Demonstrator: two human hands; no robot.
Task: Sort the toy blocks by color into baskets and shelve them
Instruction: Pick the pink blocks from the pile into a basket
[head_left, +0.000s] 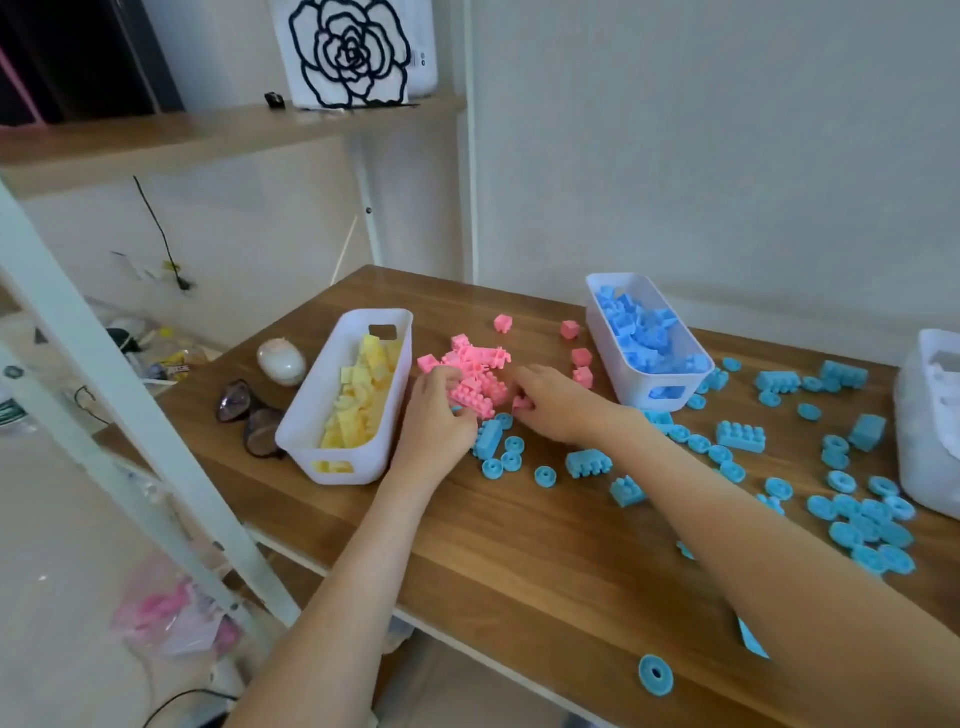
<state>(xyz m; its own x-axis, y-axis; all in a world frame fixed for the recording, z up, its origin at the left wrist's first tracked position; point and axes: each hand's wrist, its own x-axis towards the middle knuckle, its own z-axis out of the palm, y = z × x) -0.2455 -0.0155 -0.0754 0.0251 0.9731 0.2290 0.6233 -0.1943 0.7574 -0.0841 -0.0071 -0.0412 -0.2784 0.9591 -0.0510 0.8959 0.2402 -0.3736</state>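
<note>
Both hands are in the pink blocks (480, 366), heaped on the table (519, 545) between the yellow basket (311, 421) and the blue basket (644, 387). The left hand (439, 415) has its fingers curled over the heap's near edge; the right hand (558, 402) looks like it's pinching one pink piece (522, 402), though the fingertips are tucked under so I can't swear to it. I'd cup both hands and scoop the heap together; keep the blue wheels (492, 469) just beside the left hand out of it; then grab the pink strays (582, 358) near the blue basket. No pink basket I can spot; maybe the white tub (922, 457) at the right edge.
</note>
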